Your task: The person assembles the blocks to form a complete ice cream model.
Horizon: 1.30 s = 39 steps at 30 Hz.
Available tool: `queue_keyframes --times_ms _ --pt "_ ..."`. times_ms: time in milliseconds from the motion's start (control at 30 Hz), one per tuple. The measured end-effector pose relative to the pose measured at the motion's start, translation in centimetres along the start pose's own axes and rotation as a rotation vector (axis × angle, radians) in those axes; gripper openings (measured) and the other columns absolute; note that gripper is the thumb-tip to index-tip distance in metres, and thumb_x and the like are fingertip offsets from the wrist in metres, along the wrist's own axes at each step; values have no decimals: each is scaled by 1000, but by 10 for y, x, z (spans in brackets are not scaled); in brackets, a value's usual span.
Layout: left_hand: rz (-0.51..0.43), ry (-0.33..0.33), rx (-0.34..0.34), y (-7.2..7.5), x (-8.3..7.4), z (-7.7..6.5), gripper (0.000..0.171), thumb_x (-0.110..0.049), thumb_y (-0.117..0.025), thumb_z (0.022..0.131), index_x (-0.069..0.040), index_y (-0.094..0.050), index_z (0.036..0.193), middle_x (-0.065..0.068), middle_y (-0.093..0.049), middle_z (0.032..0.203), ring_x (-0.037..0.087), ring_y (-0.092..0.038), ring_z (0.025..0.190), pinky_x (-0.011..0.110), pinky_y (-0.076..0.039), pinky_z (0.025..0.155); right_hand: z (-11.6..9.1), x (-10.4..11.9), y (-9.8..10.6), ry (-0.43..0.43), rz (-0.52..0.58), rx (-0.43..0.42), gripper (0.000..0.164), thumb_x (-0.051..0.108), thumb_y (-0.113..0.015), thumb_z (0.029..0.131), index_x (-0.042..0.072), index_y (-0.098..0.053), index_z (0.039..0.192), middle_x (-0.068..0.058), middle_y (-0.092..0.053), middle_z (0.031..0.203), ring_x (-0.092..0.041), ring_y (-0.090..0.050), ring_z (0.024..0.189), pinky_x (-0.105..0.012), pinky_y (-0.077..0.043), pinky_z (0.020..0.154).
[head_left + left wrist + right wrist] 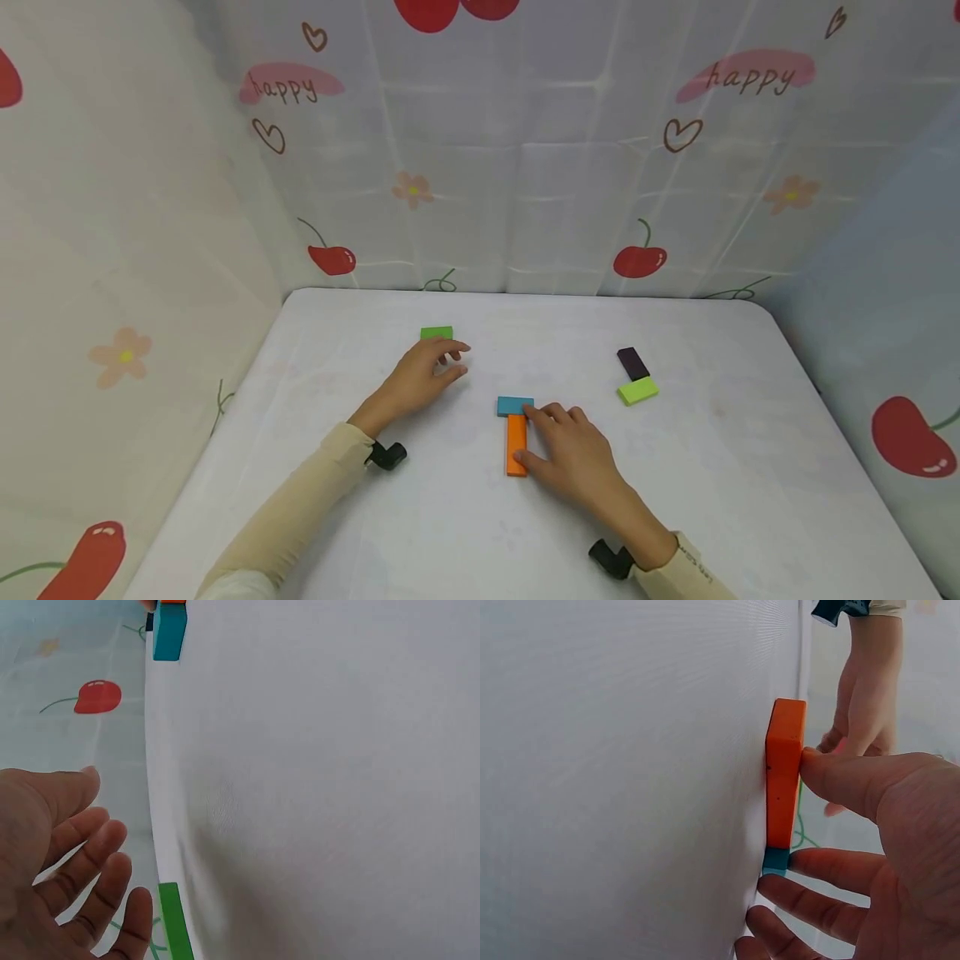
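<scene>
An orange block [517,446] lies lengthwise on the white table, its far end against a blue block [515,406] set crosswise, so the two make a T. My right hand [573,450] rests beside them from the right. In the right wrist view its thumb touches the orange block [784,772], while the index fingertip is right at the blue block [775,860]. My left hand [422,377] hovers over the table at the left, fingers loosely spread and holding nothing. Just beyond it lies a green block [437,332], partly hidden by the hand in the head view.
To the right, a black block [633,363] and a lime-green block [638,391] lie touching at an angle. The white table [750,483] ends at a patterned curtain [525,167] at the back, with more curtain along both sides.
</scene>
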State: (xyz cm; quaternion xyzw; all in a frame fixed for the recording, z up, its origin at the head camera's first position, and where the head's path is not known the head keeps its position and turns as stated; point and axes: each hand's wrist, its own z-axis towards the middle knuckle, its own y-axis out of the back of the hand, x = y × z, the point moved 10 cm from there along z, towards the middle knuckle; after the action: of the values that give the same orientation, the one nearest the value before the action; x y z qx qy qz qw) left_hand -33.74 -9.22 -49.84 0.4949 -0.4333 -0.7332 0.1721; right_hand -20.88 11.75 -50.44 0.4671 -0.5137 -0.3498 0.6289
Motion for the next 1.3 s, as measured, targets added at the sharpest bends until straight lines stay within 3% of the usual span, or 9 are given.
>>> queue_keyframes --times_ms 300,567,900,1133,1300 --pt "-16 78 -120 29 29 5 35 -29 -67 108 -13 -72 138 2 -75 122 24 -64 107 42 -52 93 -1 1 0 3 6 -3 71 51 -84 89 20 -65 150 -4 -71 136 -29 -62 112 -45 -59 84" --pt "-50 140 -181 48 58 13 28 -22 -65 108 -11 -75 132 9 -73 120 29 -67 105 44 -54 92 0 1 0 -7 18 10 71 50 -85 88 20 -66 149 -3 -71 136 -29 -63 113 -46 -60 86" --pt "-120 295 -176 46 95 17 38 -24 -64 108 -9 -69 142 15 -69 132 32 -65 117 47 -53 99 -1 -2 0 -12 36 3 70 52 -85 89 20 -66 149 -3 -71 138 -28 -62 112 -46 -59 86" --pt "-148 277 -145 41 103 24 32 -25 -63 108 -6 -74 132 18 -72 126 34 -66 116 49 -53 104 -1 -3 -1 -21 40 4 71 52 -85 88 20 -66 149 -2 -71 138 -28 -61 112 -45 -58 86" --pt "-178 277 -136 39 106 28 28 -25 -66 108 -8 -77 127 15 -76 125 30 -66 112 43 -52 99 0 -3 -1 -18 46 3 70 52 -84 89 20 -66 149 -2 -71 139 -28 -61 112 -44 -58 84"
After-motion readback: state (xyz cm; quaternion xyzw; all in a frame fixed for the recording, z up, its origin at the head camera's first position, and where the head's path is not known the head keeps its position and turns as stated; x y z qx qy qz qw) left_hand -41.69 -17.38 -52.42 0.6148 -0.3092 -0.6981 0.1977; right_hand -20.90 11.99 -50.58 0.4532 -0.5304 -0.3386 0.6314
